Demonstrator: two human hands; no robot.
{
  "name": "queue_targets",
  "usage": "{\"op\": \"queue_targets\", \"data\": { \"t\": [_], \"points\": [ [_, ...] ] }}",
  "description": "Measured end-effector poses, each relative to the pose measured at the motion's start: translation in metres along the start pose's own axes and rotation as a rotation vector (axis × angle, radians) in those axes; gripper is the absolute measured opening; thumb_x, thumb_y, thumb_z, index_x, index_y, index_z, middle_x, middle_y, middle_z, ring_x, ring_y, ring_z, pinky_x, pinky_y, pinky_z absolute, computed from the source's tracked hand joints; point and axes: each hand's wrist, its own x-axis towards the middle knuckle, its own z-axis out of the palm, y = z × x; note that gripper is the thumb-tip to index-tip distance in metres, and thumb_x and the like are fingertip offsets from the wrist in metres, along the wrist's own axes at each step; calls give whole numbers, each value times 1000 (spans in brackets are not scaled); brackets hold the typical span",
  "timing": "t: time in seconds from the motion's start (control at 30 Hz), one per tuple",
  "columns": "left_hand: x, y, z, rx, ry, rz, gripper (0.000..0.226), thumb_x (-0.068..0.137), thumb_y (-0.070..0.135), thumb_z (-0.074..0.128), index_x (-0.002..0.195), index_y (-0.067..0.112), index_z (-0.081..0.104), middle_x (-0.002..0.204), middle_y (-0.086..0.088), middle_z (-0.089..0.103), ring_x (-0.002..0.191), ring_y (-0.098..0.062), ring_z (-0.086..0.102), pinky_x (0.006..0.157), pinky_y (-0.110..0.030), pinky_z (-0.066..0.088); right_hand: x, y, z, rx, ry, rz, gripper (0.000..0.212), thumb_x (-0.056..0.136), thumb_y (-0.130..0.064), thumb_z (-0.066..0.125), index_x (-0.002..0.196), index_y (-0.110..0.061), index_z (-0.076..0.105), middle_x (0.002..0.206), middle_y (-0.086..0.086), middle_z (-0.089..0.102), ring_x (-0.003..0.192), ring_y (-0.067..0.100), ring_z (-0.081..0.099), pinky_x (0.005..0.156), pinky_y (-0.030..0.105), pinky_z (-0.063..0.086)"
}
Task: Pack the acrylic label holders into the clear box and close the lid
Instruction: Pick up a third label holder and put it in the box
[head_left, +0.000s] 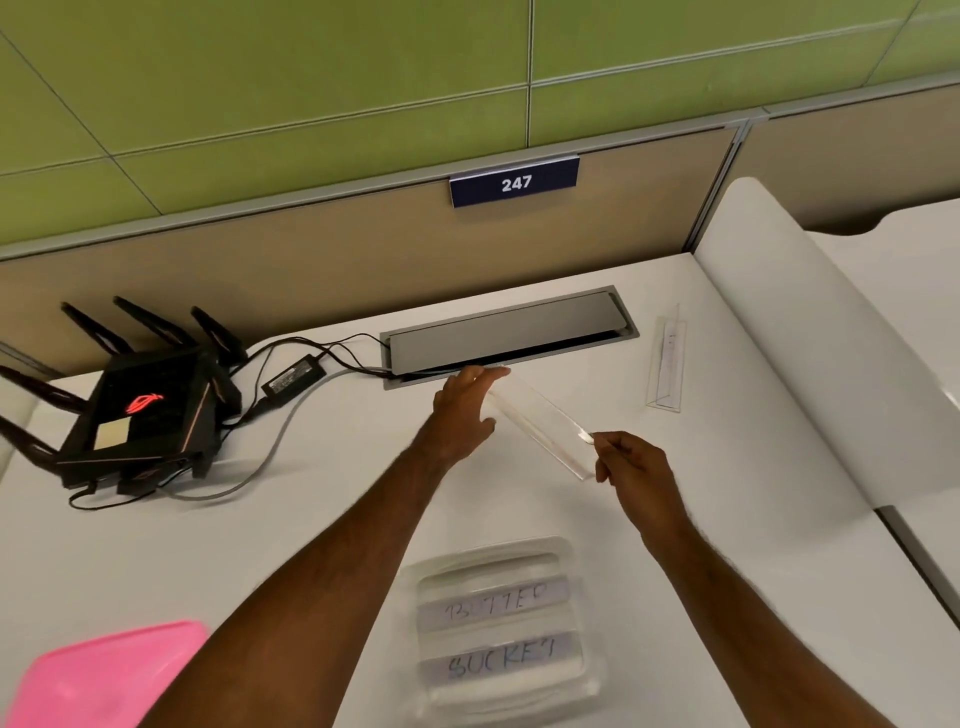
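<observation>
A clear acrylic label holder (540, 415) is held above the white desk (322, 519) between both hands. My left hand (465, 410) touches its far end with fingers nearly straight. My right hand (631, 462) pinches its near end. The clear box (506, 631) stands near the desk's front edge and holds two label holders with handwritten labels. Another clear label holder (666, 358) lies on the desk at the right. The pink lid (104, 675) lies at the bottom left.
A black router (140, 410) with antennas, a power adapter (293, 375) and cables sit at the left. A grey cable hatch (509, 332) is set into the desk behind the hands. A white partition (810, 338) bounds the right side.
</observation>
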Motion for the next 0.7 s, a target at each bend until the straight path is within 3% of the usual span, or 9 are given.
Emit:
{"op": "queue_targets", "data": {
  "t": [0.33,0.5,0.7],
  "points": [
    [-77,-18,-23,311,184,23,76,78,33,83,145,30,47,146,-2,48,130,-26,46,106,-43,36,-34,-25,7,142,-229,107,29,102,-10,52,103,-14,80,63,-1,54,65,14,48,78,30,39],
    [-110,-27,-35,327,265,57,75,70,29,90,136,22,55,150,-6,48,136,-31,45,110,-49,35,-45,-30,13,206,-356,170,33,104,-8,46,108,-8,79,64,-1,50,65,14,44,67,24,35],
    [-143,-42,-48,299,337,116,65,71,26,89,129,19,60,139,0,56,132,-24,45,106,-40,37,-55,-35,22,204,-508,248,33,102,-13,47,107,-6,79,64,-2,45,58,11,40,63,27,29]
  ]
}}
